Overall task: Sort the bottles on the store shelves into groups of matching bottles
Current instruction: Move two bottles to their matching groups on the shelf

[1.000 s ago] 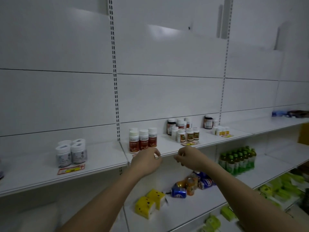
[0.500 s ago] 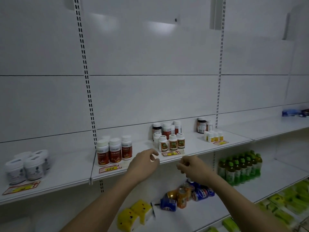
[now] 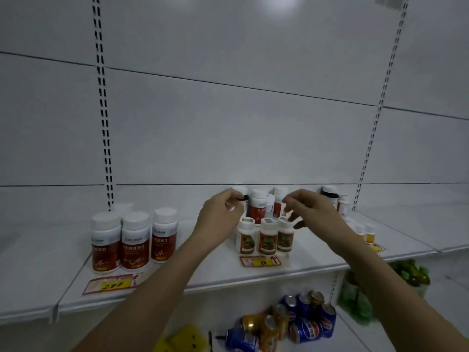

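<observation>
On the white shelf (image 3: pixel 215 278) three large white-capped bottles with red-brown labels (image 3: pixel 135 242) stand in a row at the left. Three small bottles with brown-green labels (image 3: pixel 267 238) stand in the middle, with red-labelled bottles (image 3: pixel 257 207) behind them. My left hand (image 3: pixel 220 217) reaches over the shelf, its curled fingertips at the neck of a dark bottle with a white cap (image 3: pixel 242 195); no grip shows. My right hand (image 3: pixel 313 212) hovers over the small bottles, fingers loosely spread and holding nothing. Another dark bottle (image 3: pixel 328 195) stands behind the right hand.
Small yellow-labelled bottles (image 3: pixel 369 232) sit at the right. Price tags (image 3: pixel 111 284) lie along the shelf's front. On the lower shelf are drink cans (image 3: pixel 304 323), yellow packs (image 3: pixel 182 339) and green bottles (image 3: pixel 411 273). The slotted uprights (image 3: pixel 104 123) frame the bay.
The view has moved closer and to the right. Both hands have risen from the shelf's front edge to the middle cluster of bottles, the left one reaching the dark bottle.
</observation>
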`<state>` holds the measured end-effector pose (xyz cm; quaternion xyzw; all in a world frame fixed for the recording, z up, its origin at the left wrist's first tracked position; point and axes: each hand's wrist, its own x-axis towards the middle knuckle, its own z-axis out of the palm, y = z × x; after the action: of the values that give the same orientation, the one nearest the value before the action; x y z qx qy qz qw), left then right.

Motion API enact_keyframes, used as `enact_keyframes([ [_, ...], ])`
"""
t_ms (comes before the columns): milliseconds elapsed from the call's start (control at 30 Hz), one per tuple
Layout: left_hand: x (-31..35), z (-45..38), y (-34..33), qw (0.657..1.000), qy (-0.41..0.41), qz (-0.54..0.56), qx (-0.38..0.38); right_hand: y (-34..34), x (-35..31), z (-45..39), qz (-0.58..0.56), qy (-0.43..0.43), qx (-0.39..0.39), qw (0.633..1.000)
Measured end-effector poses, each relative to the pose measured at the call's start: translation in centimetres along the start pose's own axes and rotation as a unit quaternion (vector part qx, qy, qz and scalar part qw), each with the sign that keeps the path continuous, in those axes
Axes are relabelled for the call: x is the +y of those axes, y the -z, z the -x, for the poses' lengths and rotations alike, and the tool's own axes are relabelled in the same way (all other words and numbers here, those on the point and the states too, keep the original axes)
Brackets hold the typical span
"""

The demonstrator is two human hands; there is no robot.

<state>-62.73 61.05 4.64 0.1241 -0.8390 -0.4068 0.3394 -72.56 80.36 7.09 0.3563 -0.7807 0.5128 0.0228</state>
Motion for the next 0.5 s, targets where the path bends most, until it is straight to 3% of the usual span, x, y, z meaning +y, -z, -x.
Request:
enact_keyframes([
  [133,-0.9,-5.2,-0.8,0.999,0.037,0.013,0.024,0.7,2.2,-5.5,-0.03,-0.013,0.0,0.999],
  [233,-1.2,-8.7,-2.2,0.997,0.071,-0.01,0.001,0.4,4.8,-9.6,-0.018,-0.012,-0.02,1.0],
  [500,-3.6,-14.6,-6.5,0.98,0.146,-0.135,-0.013,-1.8,9.4,-18.8,0.066,0.039,-0.155,0.985],
])
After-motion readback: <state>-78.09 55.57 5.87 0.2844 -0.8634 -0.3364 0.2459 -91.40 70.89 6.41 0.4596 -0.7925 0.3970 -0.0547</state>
